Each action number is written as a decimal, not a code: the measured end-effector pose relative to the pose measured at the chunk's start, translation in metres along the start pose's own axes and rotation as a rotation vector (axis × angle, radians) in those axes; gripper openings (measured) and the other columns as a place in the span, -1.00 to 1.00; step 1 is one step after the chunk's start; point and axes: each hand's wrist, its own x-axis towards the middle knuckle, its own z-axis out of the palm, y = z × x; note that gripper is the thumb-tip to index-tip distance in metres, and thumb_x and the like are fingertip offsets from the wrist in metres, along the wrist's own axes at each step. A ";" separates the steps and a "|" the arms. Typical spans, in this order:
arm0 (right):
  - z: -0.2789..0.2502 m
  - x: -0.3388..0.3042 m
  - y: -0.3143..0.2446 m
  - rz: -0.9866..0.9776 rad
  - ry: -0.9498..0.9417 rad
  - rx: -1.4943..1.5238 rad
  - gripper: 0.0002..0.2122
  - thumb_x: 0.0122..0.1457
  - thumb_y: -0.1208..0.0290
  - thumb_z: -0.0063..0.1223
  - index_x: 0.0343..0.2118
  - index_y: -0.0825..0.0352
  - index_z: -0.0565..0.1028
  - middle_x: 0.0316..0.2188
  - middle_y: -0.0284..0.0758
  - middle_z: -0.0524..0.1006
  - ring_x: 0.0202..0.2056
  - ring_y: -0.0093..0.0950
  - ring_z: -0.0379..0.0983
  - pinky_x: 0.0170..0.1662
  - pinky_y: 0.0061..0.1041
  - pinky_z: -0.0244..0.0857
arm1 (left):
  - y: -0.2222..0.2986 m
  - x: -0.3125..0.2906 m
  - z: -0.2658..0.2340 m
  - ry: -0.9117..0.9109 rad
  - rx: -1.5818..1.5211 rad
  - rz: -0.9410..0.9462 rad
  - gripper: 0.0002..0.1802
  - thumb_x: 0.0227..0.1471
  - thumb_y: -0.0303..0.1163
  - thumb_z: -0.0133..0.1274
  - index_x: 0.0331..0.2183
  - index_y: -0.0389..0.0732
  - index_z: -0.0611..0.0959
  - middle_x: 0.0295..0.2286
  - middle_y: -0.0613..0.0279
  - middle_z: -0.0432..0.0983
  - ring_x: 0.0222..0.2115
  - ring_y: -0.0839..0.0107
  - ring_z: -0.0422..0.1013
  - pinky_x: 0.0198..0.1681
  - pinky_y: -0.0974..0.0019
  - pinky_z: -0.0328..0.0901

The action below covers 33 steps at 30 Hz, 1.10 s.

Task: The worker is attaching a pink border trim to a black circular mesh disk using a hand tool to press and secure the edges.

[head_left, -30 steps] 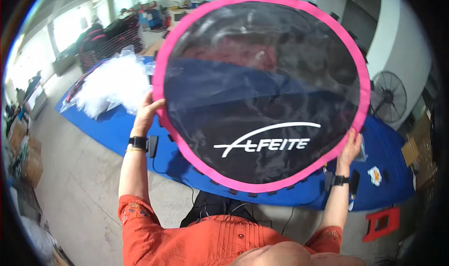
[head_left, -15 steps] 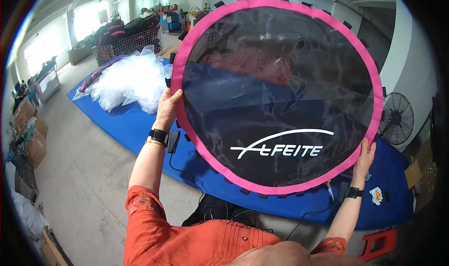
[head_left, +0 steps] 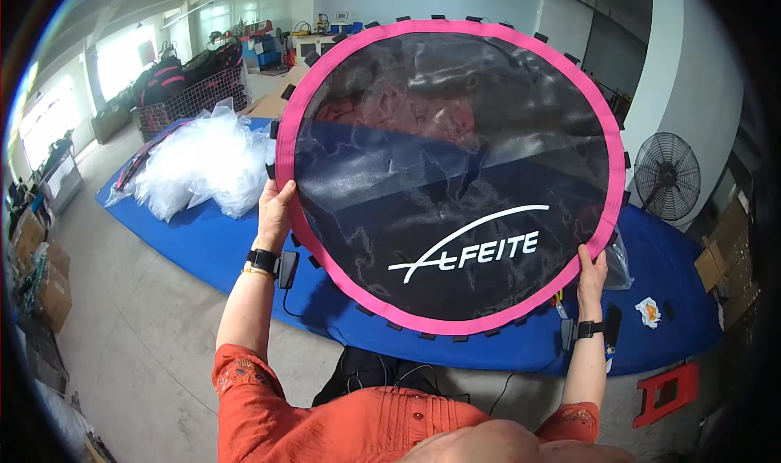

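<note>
I hold up a large round trampoline mat (head_left: pixel 455 170) of black see-through mesh over the table. A wide pink band runs round its rim, with short black tabs along the outer edge and a white printed logo low on the mesh. My left hand (head_left: pixel 275 211) grips the band at the left side, thumb on the near face. At the lower right, my right hand (head_left: pixel 591 276) pinches the band, thumb up front; its other fingers are partly behind the mat. Through the mesh, dark red fabric (head_left: pixel 399 117) shows, blurred.
Under the mat lies a blue-covered table (head_left: pixel 203 255). Clear plastic bags (head_left: pixel 195 166) are heaped at its left; yellow-handled scissors (head_left: pixel 560 307) and a crumpled wrapper (head_left: pixel 648 312) lie at right. Beyond stand a black fan (head_left: pixel 667 176) and a wire cage (head_left: pixel 195 101). A red stool (head_left: pixel 667 394) is lower right.
The mat has shifted left and slightly down in the view, both hands still on its rim. More of the table's right end and the fan now shows.
</note>
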 end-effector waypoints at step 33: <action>-0.013 -0.009 0.002 -0.127 0.205 -0.319 -0.69 0.32 0.35 0.23 0.03 0.41 0.55 -0.14 -0.39 0.59 -0.13 -0.55 0.46 0.04 -0.49 0.31 | -0.067 -0.001 0.013 -0.124 -0.129 -0.403 -0.66 0.35 -0.50 0.00 0.12 -0.24 0.48 -0.04 0.19 0.59 -0.06 0.33 0.53 0.08 0.17 0.45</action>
